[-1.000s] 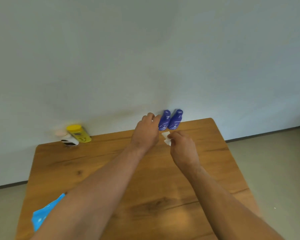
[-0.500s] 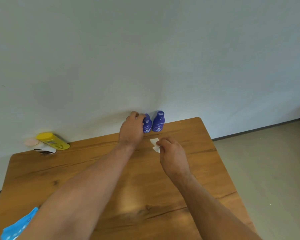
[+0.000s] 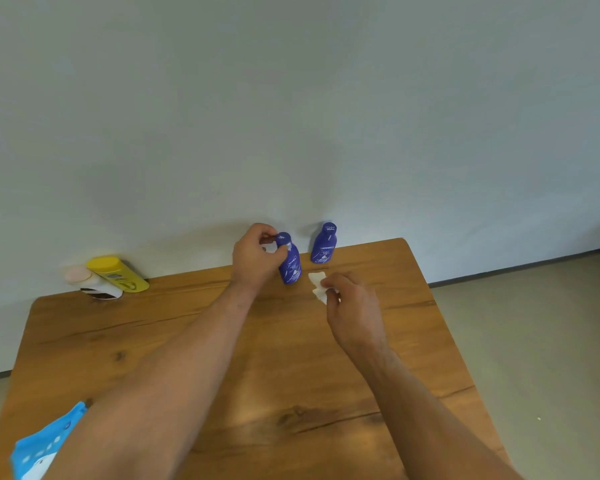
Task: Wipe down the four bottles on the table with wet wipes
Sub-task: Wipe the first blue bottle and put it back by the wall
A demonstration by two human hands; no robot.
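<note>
Four bottles (image 3: 289, 263), one wipe (image 3: 316, 284), one packet (image 3: 37, 453)

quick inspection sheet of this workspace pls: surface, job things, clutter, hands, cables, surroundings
surface: wooden table, grain and knots visible, no spills seen
job's things: left blue bottle in hand; right blue bottle upright at the far edge; yellow bottle and white bottle side by side at the far left; white wipe in hand; blue wipes pack at the near left corner
clutter: nothing seen
hands: left hand grips the left blue bottle near its cap; right hand pinches the wipe beside it, not touching the bottle
cables: nothing seen
surroundings: plain pale wall behind the table, bare floor to the right
</note>
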